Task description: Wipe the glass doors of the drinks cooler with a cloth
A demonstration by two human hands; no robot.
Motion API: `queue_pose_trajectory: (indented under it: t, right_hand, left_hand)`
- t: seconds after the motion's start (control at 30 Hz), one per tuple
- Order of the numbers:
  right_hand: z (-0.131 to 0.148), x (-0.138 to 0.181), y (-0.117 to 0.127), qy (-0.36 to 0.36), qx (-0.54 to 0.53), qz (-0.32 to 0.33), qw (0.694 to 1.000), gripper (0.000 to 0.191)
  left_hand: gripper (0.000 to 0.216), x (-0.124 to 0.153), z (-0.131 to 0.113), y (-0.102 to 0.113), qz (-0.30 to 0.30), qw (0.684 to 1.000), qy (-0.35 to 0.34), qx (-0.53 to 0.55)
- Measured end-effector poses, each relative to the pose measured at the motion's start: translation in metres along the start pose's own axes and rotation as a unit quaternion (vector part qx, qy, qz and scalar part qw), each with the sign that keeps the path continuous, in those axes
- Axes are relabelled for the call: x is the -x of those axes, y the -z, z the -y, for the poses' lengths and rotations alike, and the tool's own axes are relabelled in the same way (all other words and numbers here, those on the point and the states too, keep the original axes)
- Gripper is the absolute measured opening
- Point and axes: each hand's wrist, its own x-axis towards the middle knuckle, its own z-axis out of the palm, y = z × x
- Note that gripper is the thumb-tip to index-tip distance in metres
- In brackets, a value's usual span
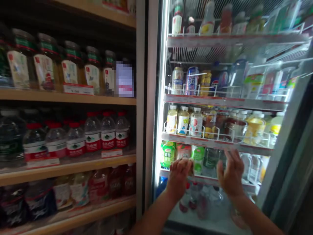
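My left hand [180, 173] is raised before the lower part of a lit drinks fridge [218, 143], its fingers curled. A small brownish edge shows by those fingers, too blurred to name. Just behind it stand a green carton-like drink [168, 154], a red-labelled one [183, 151] and another green one [198, 159]. My right hand [231, 171] is up to the right at about the same height, holding nothing, with its thumb apart from the fingers. Both hands are smeared by motion. Whether either touches the fridge glass I cannot tell.
Left of the fridge's frame [150, 107], wooden shelves [73, 98] hold tea bottles [69, 70] and red-capped water bottles [93, 137]. Inside the fridge are cans [192, 81] and juice bottles [183, 121] behind white wire rails. A dark door edge [288, 143] borders the right.
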Motion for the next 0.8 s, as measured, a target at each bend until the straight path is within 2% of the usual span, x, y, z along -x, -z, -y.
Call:
queue_pose_trajectory:
  t: [0.07,0.1,0.13,0.17,0.2,0.27,0.3,0.33,0.37,0.4,0.43,0.5,0.53,0.57,0.6,0.63,0.7,0.8]
  right_hand:
    - [0.031,-0.001,0.011,0.040,-0.072,0.040,0.996,0.060]
    - [0.047,-0.001,0.015,0.070,-0.123,0.073,0.987,0.059]
    - [0.063,-0.001,0.017,0.080,-0.167,0.117,0.976,0.058]
    - [0.077,-0.003,0.017,0.075,-0.193,0.153,0.966,0.057]
    - [0.088,-0.005,0.016,0.062,-0.213,0.175,0.959,0.057]
    - [0.100,-0.011,0.009,0.030,-0.230,0.174,0.957,0.057]
    - [0.101,-0.015,0.005,0.024,-0.236,0.160,0.958,0.057]
    - [0.099,-0.020,0.001,0.026,-0.241,0.146,0.959,0.056]
    - [0.095,-0.025,-0.002,0.040,-0.247,0.135,0.959,0.056]
    - [0.090,-0.029,-0.005,0.059,-0.252,0.127,0.957,0.056]
    - [0.085,-0.033,-0.006,0.077,-0.255,0.121,0.956,0.056]
    - [0.074,-0.039,-0.008,0.102,-0.248,0.103,0.958,0.058]
    - [0.070,-0.040,-0.010,0.112,-0.234,0.097,0.961,0.059]
    - [0.067,-0.040,-0.012,0.124,-0.211,0.097,0.965,0.061]
    - [0.064,-0.039,-0.014,0.141,-0.183,0.097,0.968,0.062]
    - [0.062,-0.037,-0.018,0.161,-0.153,0.095,0.970,0.062]
    - [0.059,-0.034,-0.027,0.202,-0.095,0.084,0.971,0.062]
    - [0.054,-0.034,-0.038,0.220,-0.047,0.056,0.973,0.062]
  left_hand:
    - [0.051,-0.014,-0.010,0.002,0.001,0.986,0.100,0.133]
    - [0.051,-0.024,-0.016,0.005,0.008,0.963,0.157,0.217]
    - [0.052,-0.035,-0.022,0.009,0.022,0.926,0.214,0.311]
    - [0.053,-0.047,-0.029,0.013,0.043,0.872,0.269,0.407]
    - [0.056,-0.057,-0.035,0.018,0.067,0.804,0.320,0.497]
    - [0.067,-0.074,-0.044,0.027,0.109,0.659,0.393,0.632]
    - [0.074,-0.080,-0.047,0.032,0.121,0.606,0.410,0.671]
    - [0.078,-0.085,-0.048,0.036,0.127,0.582,0.413,0.689]
    - [0.079,-0.088,-0.047,0.041,0.130,0.590,0.402,0.688]
    - [0.076,-0.090,-0.044,0.046,0.132,0.633,0.377,0.664]
    - [0.069,-0.091,-0.039,0.052,0.129,0.702,0.339,0.613]
    - [0.053,-0.091,-0.024,0.062,0.108,0.866,0.234,0.428]
    - [0.046,-0.091,-0.015,0.067,0.085,0.933,0.171,0.306]
    - [0.041,-0.090,-0.005,0.070,0.059,0.976,0.107,0.179]
    - [0.039,-0.090,0.006,0.072,0.030,0.997,0.047,0.061]
    - [0.041,-0.090,0.017,0.073,0.006,0.999,-0.007,-0.041]
    - [0.049,-0.088,0.036,0.070,-0.030,0.977,-0.089,-0.191]
    - [0.056,-0.085,0.056,0.058,-0.067,0.940,-0.153,-0.298]
